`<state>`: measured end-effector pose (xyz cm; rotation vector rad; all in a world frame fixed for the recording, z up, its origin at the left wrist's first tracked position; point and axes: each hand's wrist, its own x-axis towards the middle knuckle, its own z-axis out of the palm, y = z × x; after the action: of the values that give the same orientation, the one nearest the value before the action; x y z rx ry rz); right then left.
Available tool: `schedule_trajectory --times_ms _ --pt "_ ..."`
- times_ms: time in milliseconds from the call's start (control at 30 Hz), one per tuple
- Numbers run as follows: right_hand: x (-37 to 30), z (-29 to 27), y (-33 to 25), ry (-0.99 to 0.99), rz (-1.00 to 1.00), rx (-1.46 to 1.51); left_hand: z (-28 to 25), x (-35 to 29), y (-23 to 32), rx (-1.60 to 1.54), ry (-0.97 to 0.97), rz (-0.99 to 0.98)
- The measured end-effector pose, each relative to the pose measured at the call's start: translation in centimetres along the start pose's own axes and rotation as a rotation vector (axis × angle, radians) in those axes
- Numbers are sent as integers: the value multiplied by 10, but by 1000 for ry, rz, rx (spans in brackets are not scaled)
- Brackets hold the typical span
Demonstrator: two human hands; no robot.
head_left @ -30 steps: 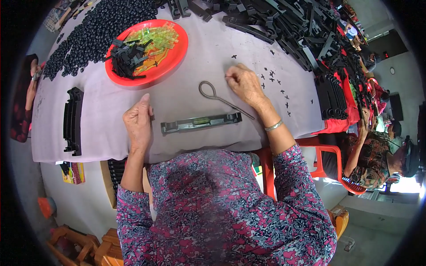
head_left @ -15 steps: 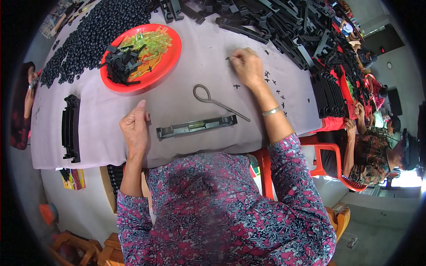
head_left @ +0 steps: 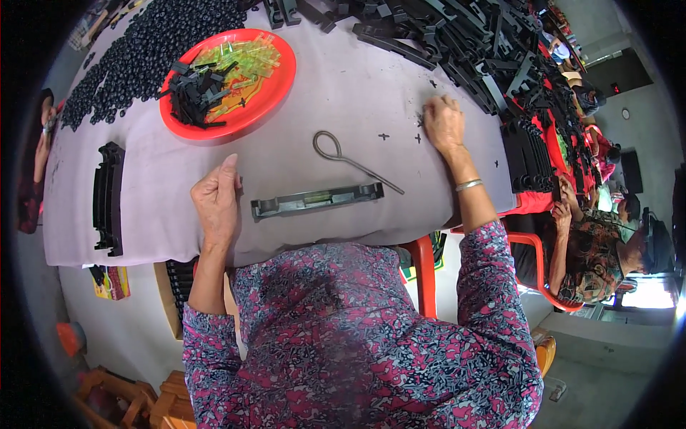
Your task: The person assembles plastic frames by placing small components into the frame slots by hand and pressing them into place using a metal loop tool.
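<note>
My left hand (head_left: 216,204) is closed in a fist on the cloth, thumb on top; what it may hold is hidden. Beside it lies a black plastic bar (head_left: 318,200) with notched ends and a yellow-green clear insert in its middle. Beyond the bar rests a metal rod (head_left: 357,169) bent into a loop at one end. Farther right, my right hand (head_left: 444,123) has its fingers curled down onto the cloth, their tips partly hidden. Small black cross-shaped pieces lie by those fingers, one cross piece (head_left: 418,139) just nearer to me and another cross piece (head_left: 384,136) to its left.
A red plate (head_left: 236,129) holds black strips and yellow-green clear pieces. Black round parts (head_left: 150,57) are heaped far left, black bars (head_left: 457,43) far right. Joined black bars (head_left: 108,200) lie at the left; stacked bars (head_left: 529,154) stand right. A co-worker (head_left: 597,243) sits at the right.
My right hand has moved right across the cloth. Most cross pieces that lay scattered there no longer show, and a few dark bits sit by its fingertips. My left hand stays closed in place.
</note>
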<state>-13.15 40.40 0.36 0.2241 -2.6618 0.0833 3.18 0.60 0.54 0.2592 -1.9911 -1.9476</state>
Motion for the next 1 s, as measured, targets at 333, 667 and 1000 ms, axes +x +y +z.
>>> schedule_trajectory --times_ms 333,667,1000 --pt "-8 -6 -79 -3 -282 395 1 -1 0 49 30 14" --pt "-23 -14 -65 -111 -435 213 0 0 0 87 21 54" --pt "-6 -9 55 7 -45 70 3 0 0 62 16 49"
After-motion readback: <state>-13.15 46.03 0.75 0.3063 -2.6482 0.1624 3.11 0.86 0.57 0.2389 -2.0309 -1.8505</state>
